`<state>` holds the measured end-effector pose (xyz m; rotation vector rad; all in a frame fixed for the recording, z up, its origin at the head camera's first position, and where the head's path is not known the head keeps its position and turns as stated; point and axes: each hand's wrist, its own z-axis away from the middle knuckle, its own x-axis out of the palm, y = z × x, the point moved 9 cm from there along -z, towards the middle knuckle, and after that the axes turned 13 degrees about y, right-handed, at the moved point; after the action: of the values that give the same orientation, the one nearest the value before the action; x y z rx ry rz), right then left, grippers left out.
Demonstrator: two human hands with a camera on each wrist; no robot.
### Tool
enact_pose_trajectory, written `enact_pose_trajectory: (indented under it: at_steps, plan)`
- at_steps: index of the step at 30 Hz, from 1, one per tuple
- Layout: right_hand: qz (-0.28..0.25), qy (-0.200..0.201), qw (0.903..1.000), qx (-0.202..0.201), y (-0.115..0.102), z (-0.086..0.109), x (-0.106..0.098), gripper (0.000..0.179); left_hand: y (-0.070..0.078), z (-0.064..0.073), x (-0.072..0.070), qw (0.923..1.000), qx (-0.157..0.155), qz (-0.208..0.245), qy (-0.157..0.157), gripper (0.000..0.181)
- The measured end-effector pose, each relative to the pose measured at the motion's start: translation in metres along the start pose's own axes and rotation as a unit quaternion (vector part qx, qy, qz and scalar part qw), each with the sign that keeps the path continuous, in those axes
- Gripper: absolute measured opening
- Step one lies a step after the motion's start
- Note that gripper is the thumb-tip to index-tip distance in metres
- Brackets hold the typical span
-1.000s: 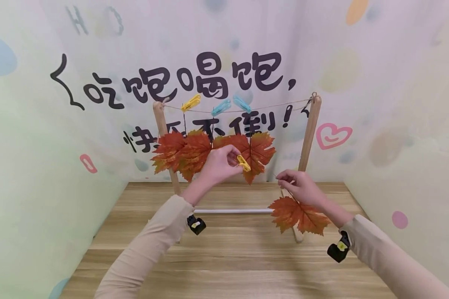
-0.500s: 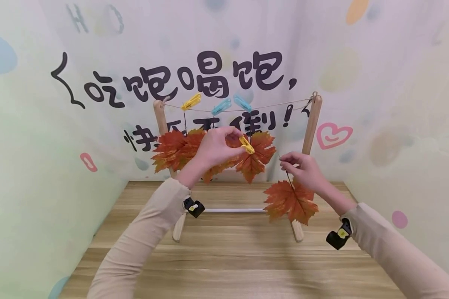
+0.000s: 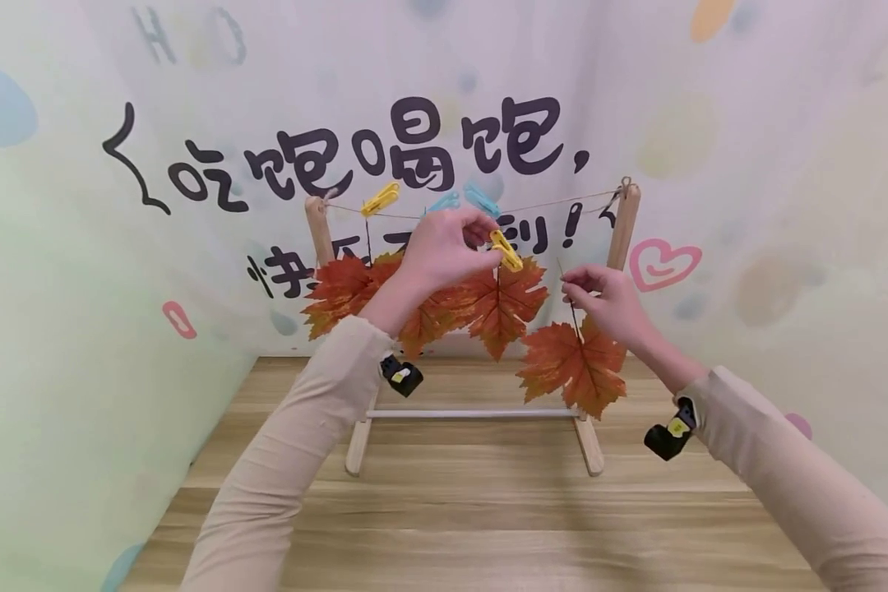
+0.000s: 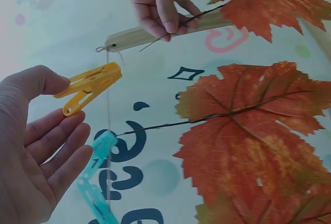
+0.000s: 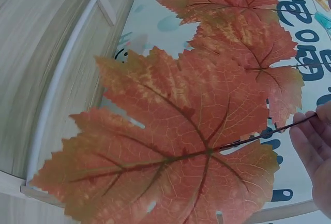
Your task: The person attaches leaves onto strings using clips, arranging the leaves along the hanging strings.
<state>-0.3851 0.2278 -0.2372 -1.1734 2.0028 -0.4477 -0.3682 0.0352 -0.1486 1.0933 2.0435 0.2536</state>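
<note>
My left hand pinches a yellow clothespin between thumb and fingers, in front of the hanging leaves and just below the string. In the left wrist view the tail ends of that yellow clothespin sit by the thumb and fingertips. To the right, my right hand pinches the thin dark stem of an orange-red maple leaf, which hangs below the fingers. The right wrist view shows this leaf broad and close, its stem running to the fingertips.
A wooden frame with a white crossbar stands on the wood-grain table. Several maple leaves hang from its string by a yellow clothespin and two blue clothespins. A printed backdrop rises behind.
Both hands have risen toward the string, the left also moving slightly right. The yellow clothespin and the maple leaf have come up with them. Both grips stay the same.
</note>
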Motion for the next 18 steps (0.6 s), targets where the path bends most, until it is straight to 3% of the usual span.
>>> enact_pose_trajectory:
  at_steps: [9,18]
  plan:
    - [0.023,0.041,0.9986,0.026,-0.006,-0.015,-0.012,0.016,0.014,-0.024,0.000,0.9993,0.007,-0.035,-0.013,0.026]
    - [-0.012,0.063,0.9954,0.072,-0.011,-0.031,-0.019,0.018,0.020,-0.046,0.001,0.9984,0.018,-0.051,-0.018,0.028]
